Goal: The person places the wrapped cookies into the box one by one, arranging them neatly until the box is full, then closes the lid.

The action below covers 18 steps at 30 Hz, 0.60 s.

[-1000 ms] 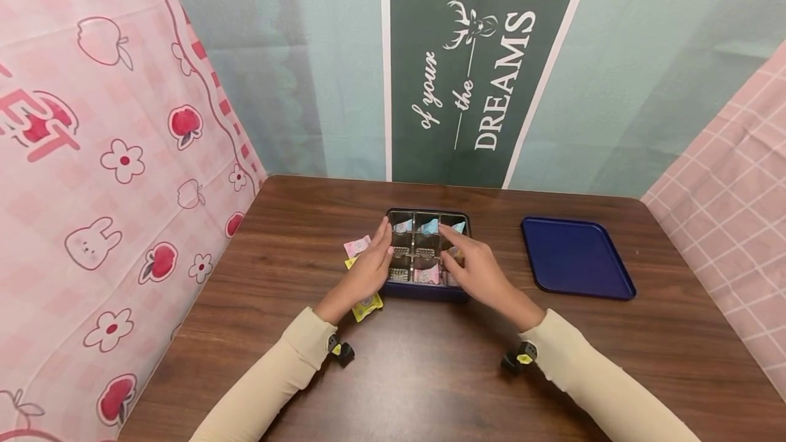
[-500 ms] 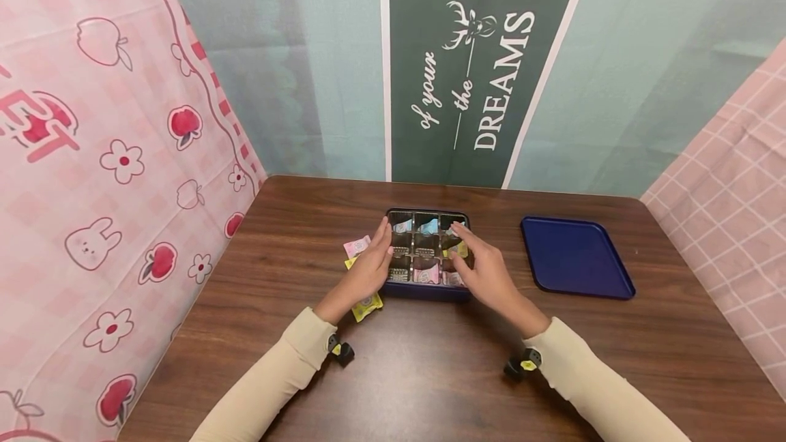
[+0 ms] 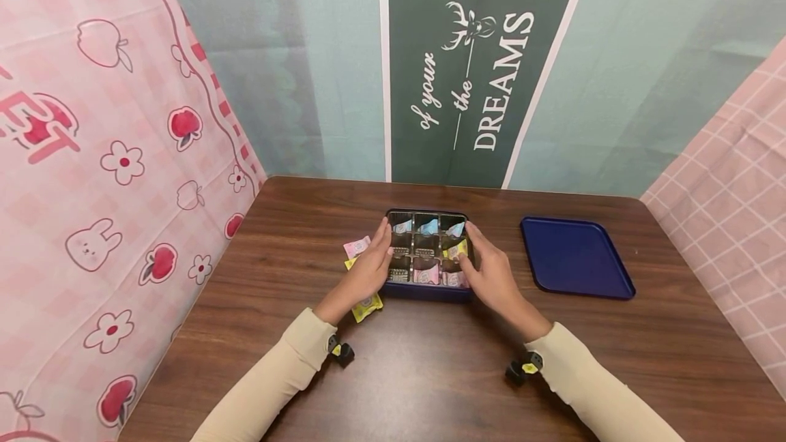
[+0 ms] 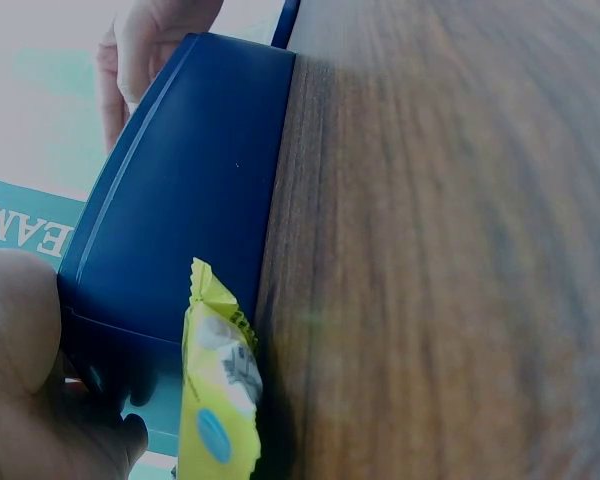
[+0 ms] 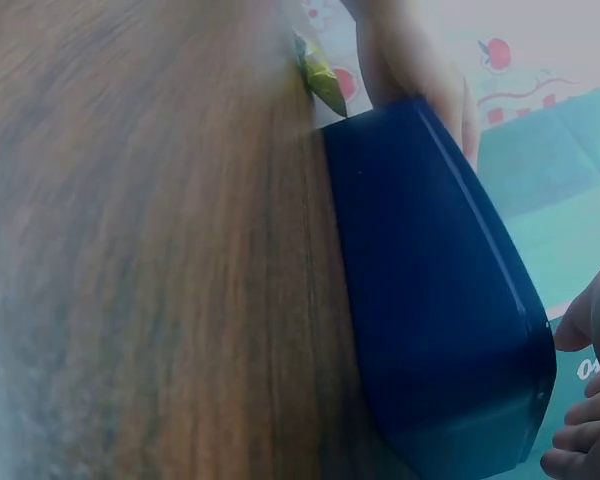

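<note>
So both hands are parked on the dark blue plastic box with nine compartments, sitting mid-surface on the brown wood-grain surface. The left hand lies along the box's 9 o'clock side with fingers pretty much straight, pressing the wall, not wrapped around anything. The right hand is on the 3 o'clock side, fingers relaxed against the rim, thumb tucked near the corner, holding nothing else.

Inside the box are small wrapped candies: blue ones along the far row, a yellow wrapped candy just beside the right hand's fingertips, and pink ones in the near row.

Just outside at 9 o'clock are a loose pink candy packet and a yellow candy packet touching the box wall. A flat dark blue tray sits well apart at 3 o'clock.
</note>
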Each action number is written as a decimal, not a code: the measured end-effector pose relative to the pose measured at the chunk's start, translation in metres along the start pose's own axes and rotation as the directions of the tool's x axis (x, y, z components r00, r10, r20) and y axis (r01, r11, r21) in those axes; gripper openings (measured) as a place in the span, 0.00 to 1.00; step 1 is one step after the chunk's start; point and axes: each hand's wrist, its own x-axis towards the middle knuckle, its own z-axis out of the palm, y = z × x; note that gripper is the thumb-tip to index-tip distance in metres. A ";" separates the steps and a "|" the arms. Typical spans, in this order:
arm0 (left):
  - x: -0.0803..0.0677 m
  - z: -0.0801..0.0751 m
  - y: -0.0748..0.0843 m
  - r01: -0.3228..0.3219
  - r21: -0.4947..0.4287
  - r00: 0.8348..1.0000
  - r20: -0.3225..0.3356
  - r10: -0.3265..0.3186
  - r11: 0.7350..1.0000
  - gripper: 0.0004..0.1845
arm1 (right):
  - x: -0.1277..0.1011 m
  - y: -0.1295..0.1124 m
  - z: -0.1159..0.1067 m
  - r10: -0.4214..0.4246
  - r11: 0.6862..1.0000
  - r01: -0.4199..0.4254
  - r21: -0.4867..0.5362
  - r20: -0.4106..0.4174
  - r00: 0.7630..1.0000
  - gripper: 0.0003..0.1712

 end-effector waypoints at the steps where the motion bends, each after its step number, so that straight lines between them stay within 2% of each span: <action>1: 0.000 0.000 0.000 -0.001 0.001 1.000 -0.001 0.001 1.000 0.28 | -0.001 0.001 0.000 0.007 1.000 -0.007 0.001 0.004 1.000 0.36; 7: 0.001 0.001 -0.002 0.001 0.000 1.000 0.002 -0.001 1.000 0.28 | -0.003 0.005 0.002 0.039 0.999 -0.039 0.003 0.040 0.998 0.36; 10: 0.001 0.002 -0.003 0.005 -0.003 1.000 0.007 -0.005 1.000 0.28 | -0.005 0.007 0.002 0.052 0.999 -0.053 0.002 0.089 0.995 0.35; 15: 0.000 0.002 -0.003 0.002 -0.005 1.000 0.011 -0.002 1.000 0.28 | -0.007 0.012 0.004 0.021 1.000 -0.024 0.016 0.153 0.988 0.30; 18: 0.001 0.002 -0.003 -0.002 -0.003 1.000 0.010 0.002 1.000 0.28 | -0.007 0.016 0.007 -0.011 1.000 0.009 0.019 0.150 0.989 0.28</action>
